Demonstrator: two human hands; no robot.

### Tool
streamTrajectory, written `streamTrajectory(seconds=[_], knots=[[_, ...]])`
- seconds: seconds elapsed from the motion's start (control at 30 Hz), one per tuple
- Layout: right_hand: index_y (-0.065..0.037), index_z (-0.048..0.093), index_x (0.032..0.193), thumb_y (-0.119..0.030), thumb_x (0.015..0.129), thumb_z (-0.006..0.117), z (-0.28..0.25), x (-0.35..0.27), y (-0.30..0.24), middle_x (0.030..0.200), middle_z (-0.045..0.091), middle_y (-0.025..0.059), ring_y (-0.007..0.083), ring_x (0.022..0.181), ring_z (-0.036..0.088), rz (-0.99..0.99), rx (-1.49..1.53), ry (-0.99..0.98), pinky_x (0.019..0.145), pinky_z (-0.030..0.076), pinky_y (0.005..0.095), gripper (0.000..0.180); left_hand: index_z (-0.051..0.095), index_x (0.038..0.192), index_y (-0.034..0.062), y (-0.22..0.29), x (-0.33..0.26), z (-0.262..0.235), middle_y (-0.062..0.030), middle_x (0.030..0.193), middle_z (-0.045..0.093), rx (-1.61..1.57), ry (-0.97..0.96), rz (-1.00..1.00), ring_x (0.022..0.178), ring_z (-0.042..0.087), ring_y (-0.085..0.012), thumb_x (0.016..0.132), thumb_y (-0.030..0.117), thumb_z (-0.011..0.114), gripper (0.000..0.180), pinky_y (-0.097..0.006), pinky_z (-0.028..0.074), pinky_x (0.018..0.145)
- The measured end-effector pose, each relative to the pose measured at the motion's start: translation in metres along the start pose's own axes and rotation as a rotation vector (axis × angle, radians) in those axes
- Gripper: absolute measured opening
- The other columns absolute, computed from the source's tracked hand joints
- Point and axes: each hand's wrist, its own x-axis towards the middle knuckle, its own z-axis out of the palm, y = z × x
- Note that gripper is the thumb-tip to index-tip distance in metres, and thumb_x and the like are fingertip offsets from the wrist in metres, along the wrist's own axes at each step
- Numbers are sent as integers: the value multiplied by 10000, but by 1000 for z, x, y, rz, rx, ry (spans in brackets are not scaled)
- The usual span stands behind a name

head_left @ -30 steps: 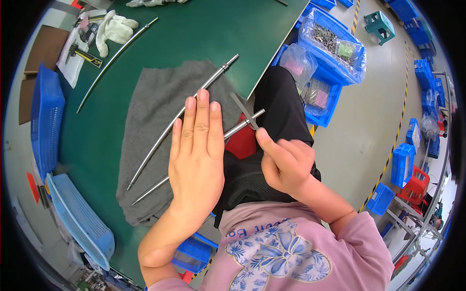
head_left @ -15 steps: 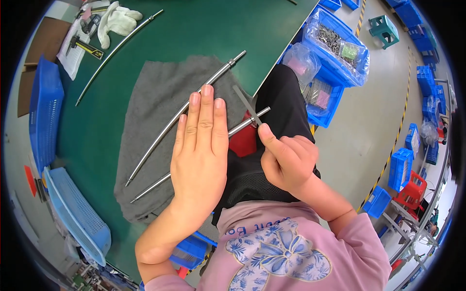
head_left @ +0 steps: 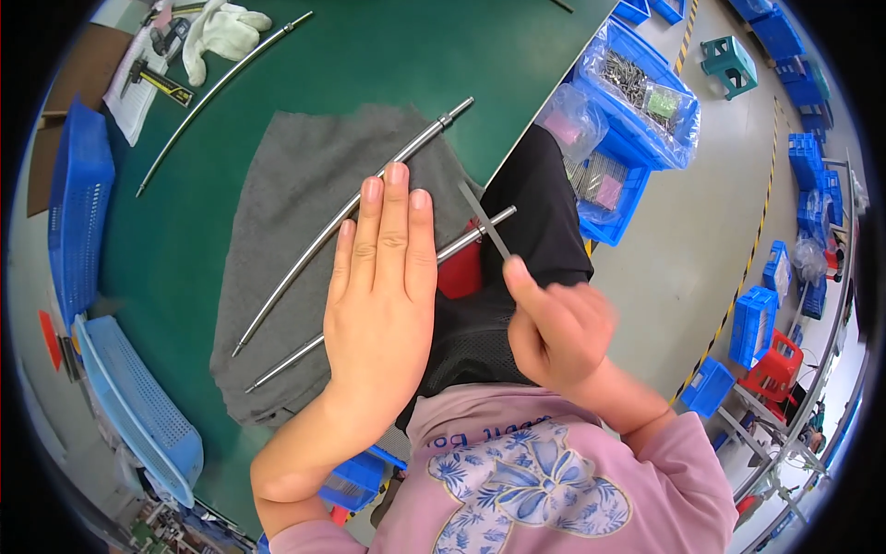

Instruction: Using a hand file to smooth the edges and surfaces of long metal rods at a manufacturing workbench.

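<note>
My left hand [head_left: 380,291] lies flat with its fingers stretched out, over a slim metal rod [head_left: 459,244] whose middle it hides. The rod's stepped tip shows on the cloth to the left of the hand, and its other end sticks out past the table edge. In my right hand [head_left: 561,332], slightly blurred, is a thin flat file [head_left: 485,220], laid across the rod near that end. A second, slightly curved metal rod [head_left: 426,137] rests on the grey cloth [head_left: 277,185], passing by my left fingertips. Something red [head_left: 459,277] sits below the rod.
On the green table [head_left: 369,60] lie another curved rod [head_left: 210,94], a white glove [head_left: 221,42] and a caliper [head_left: 164,85]. Blue baskets [head_left: 138,397] line the left side. At the right, blue bins [head_left: 637,198] hold bagged metal parts. A green stool [head_left: 729,66] stands farther off.
My right hand has drawn the file a little down and to the right across the rod. The left hand has stayed flat in place. The whole view has shifted slightly.
</note>
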Motion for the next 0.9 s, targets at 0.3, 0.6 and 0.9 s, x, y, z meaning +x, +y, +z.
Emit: streamTrajectory(seconds=[0.3, 0.6, 0.9], knots=[[-13, 687, 1077, 37, 569, 604, -2, 12, 4, 491, 290, -9, 136, 365, 332, -59, -11, -67, 386, 261, 286, 518, 318, 1396, -26, 0, 2, 1, -192, 1472, 343, 5, 12, -1, 1341, 377, -353, 830, -1, 517, 601, -472, 391, 1037], [7, 676, 1075, 103, 673, 617, -4, -2, 16, 497, 395, 6, 147, 383, 365, 53, 156, 102, 395, 281, 277, 417, 443, 1333, -16, -2, 2, -12, -228, 1396, 416, -130, 41, -17, 1281, 428, -402, 741, 74, 677, 643, -484, 408, 990], [7, 672, 1086, 91, 641, 598, 6, -11, 13, 488, 354, -5, 137, 369, 329, 22, 215, 59, 382, 265, 272, 459, 672, 892, 21, 2, 16, -2, -49, 795, 559, -400, 368, 67, 650, 525, -207, 675, 52, 753, 234, -315, 422, 533]])
